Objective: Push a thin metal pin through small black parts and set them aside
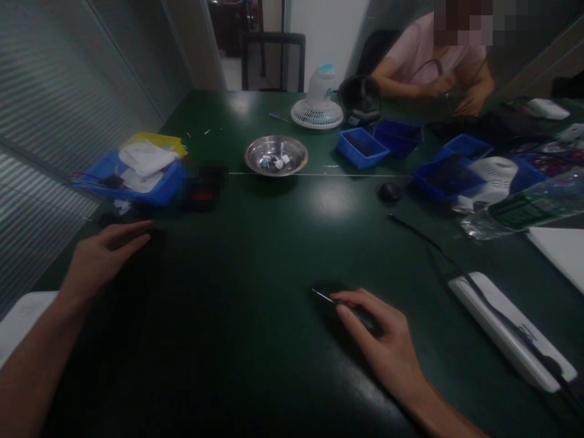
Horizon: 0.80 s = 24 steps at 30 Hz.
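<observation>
My right hand (381,334) is closed around a screwdriver (325,296), its thin metal shaft pointing to the upper left, low over the green tabletop. Most of the handle is hidden inside my fingers. On the left, my left hand (103,252) reaches over the table with fingers stretched and apart, holding nothing. Just beyond its fingertips lie small dark items (141,211) that are too dim to name. Past them stands a blue bin (159,190) with white cloths (148,159) and a yellow tray in it.
A metal bowl (277,170) holds small white parts. Behind it stands a white fan (319,100). Blue bins (362,155), a mouse (390,192), a plastic bottle (524,210) and a power strip (511,328) with a black cable lie rightward. A person (417,58) sits across the table.
</observation>
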### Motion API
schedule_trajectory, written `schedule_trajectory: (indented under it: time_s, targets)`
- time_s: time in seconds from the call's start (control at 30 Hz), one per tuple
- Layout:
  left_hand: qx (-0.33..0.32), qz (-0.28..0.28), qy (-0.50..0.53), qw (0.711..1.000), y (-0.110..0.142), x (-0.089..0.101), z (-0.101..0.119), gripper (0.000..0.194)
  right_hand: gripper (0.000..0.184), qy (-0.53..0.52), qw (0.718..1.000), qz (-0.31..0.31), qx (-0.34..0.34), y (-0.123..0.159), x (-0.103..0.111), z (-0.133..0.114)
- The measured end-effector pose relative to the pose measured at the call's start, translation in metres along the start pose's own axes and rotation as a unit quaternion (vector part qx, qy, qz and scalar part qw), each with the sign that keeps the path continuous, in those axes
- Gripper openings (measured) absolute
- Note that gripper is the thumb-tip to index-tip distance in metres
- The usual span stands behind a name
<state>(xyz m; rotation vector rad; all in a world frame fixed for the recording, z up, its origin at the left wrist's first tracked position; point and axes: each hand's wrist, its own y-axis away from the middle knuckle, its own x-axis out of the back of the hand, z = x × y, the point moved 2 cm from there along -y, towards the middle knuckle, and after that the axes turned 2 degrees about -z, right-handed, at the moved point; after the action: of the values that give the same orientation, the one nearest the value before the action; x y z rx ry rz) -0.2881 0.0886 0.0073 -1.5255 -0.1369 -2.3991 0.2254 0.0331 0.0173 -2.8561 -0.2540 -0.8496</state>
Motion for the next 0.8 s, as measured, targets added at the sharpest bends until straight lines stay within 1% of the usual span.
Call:
schedule_trajectory:
  time_s: [0.07,0.13,0.2,0.27,0.37,0.47,0.53,0.6,0.7,0.77,0.8]
  targets:
    - [0.023,-0.025,0.021,0.999,-0.002,0.004,-0.003,0.049,0.02,0.001,1.0,0.0,-0.001,0.0,0.0,0.0]
    - [0.028,-0.039,0.035,0.998,-0.004,0.005,-0.002,0.051,0.02,0.0,1.0,-0.004,-0.002,0.0,-0.001,0.0]
    - [0.039,-0.038,0.048,0.997,-0.005,0.005,-0.002,0.051,0.019,-0.002,1.0,-0.008,-0.001,0.0,-0.001,0.0]
    - [0.037,-0.025,0.034,0.998,-0.004,0.002,-0.002,0.049,0.019,-0.004,1.0,-0.008,-0.002,0.001,-0.002,0.001]
    - [-0.023,0.016,-0.055,0.998,0.001,-0.003,0.004,0.043,0.021,-0.003,1.0,-0.011,-0.004,0.001,-0.001,0.002]
    - [-0.09,0.047,-0.15,0.983,0.007,-0.009,0.016,0.044,0.021,0.0,1.0,-0.012,-0.006,0.001,-0.001,0.003]
    - [-0.106,0.042,-0.189,0.975,0.011,-0.011,0.024,0.048,0.02,0.001,1.0,-0.013,-0.005,0.001,-0.001,0.003]
    - [-0.112,0.03,-0.204,0.972,0.012,-0.012,0.029,0.052,0.019,0.002,1.0,-0.014,-0.001,0.001,-0.001,0.003]
    - [-0.108,0.022,-0.163,0.98,0.013,-0.012,0.034,0.05,0.02,0.004,1.0,-0.014,0.001,0.001,-0.001,0.002]
    - [-0.096,0.017,-0.088,0.991,0.014,-0.012,0.042,0.045,0.02,0.004,1.0,-0.017,0.002,0.001,-0.002,0.002]
    - [-0.092,0.005,-0.044,0.995,0.016,-0.014,0.049,0.043,0.02,0.006,1.0,-0.02,0.003,0.001,-0.002,0.001]
